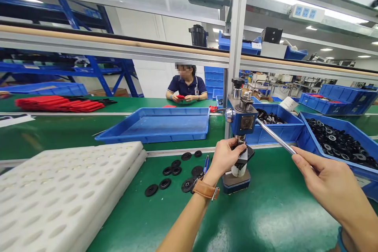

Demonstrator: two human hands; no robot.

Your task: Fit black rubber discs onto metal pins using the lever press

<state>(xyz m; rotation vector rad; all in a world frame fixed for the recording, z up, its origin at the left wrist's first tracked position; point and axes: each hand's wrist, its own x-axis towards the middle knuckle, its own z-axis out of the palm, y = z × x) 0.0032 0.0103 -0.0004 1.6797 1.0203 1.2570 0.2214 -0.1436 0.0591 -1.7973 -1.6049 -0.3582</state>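
Note:
A blue hand-lever press (242, 121) stands on the green bench in front of me. My right hand (327, 179) is closed around the end of its metal lever (276, 138), which slants down to the right. My left hand (225, 156) pinches a small black part right below the press ram; the fingers hide most of it. Beneath those fingers, a dark angled piece (246, 158) sits over a whitish cylinder (238, 171) on the press base (236, 184). Several black discs (176, 171) lie left of the press, beside blue-handled pliers (206, 164).
White foam trays with round holes (67, 189) are stacked at left. Behind is a shallow blue tray (165, 124). Blue bins of black parts (339, 141) stand at right. Red pieces (59, 104) lie on the far bench, where a person (187, 84) sits holding something red.

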